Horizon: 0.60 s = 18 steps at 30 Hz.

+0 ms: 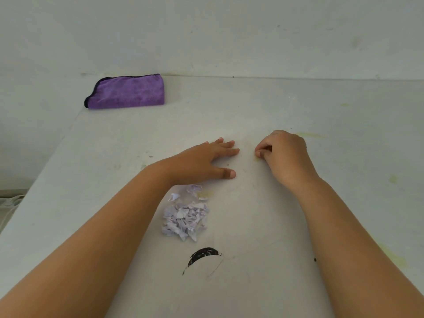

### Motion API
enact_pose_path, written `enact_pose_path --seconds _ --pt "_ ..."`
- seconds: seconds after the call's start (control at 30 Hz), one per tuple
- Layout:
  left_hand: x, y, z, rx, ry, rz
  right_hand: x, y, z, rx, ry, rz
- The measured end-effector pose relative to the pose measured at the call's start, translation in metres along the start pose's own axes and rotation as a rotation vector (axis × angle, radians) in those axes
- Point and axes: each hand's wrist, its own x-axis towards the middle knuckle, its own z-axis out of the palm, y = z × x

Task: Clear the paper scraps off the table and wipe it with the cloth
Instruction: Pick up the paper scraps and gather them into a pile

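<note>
The paper scraps (185,220) lie in a loose heap on the pale desk (298,106), near the middle and just below the left hand (202,161), with a few stray bits (195,190) between heap and hand. The left hand lies flat, fingers straight and spread, palm down on the surface. The right hand (284,157) has its fingers curled in, thumb and forefinger drawn together as if pinching; whether a scrap sits in that grip is too small to tell.

The scraps look featherlight, crumpled and limp, so they will likely scatter at a quick sweep or a draught. Better to gather them by cupping both hands around the heap's edges and scooping inward, or to drag them with a flat palm, than to pick one by one.

The purple cloth (127,92) sits folded at the far left of the desk, against the wall, well apart from both hands. It looks soft and thick, easy to take by a bunched handful anywhere along its near edge
</note>
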Motion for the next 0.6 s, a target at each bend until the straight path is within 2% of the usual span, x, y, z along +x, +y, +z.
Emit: enact_pose_path --seconds 0.23,0.43,0.6 --pt "0.0 0.001 0.001 0.001 0.004 -0.001 0.002 -0.002 0.007 -0.14 0.039 0.03" --pt "-0.001 0.003 0.0 0.001 0.001 -0.004 0.001 -0.004 0.01 -0.34 -0.01 -0.055" --pt "-0.002 0.003 0.0 -0.023 0.002 -0.013 0.002 0.004 0.0 -0.149 0.048 0.005"
